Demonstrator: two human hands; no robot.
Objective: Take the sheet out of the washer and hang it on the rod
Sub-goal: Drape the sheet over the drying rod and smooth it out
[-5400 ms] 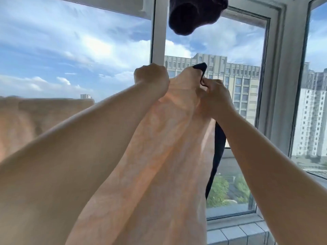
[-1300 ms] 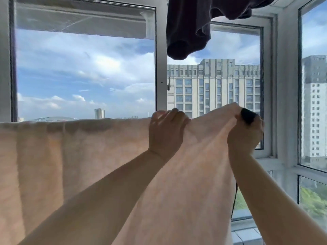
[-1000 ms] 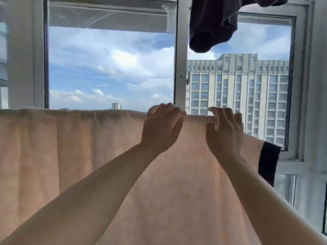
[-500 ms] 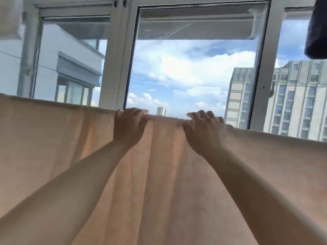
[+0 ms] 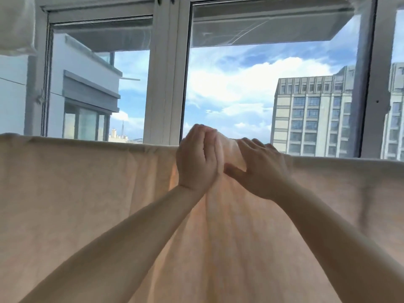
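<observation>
The peach sheet (image 5: pixel 87 204) hangs draped across the whole width of the view, and its top fold covers the rod. Both my arms reach up to that top edge at the centre. My left hand (image 5: pixel 197 158) grips a bunched bit of sheet and lifts it a little above the line of the edge. My right hand (image 5: pixel 260 167) sits just to its right, fingers curled over the top of the sheet and thumb pressed on the near side. A small hump of cloth (image 5: pixel 229 149) stands up between the two hands.
White window frames (image 5: pixel 166 73) stand right behind the sheet, with buildings and sky beyond the glass. A white cloth (image 5: pixel 17 25) hangs at the top left corner.
My hands have come close together at the top edge, and a hump of sheet now rises between them. The view has turned left, so the dark garment at the top right is out of sight.
</observation>
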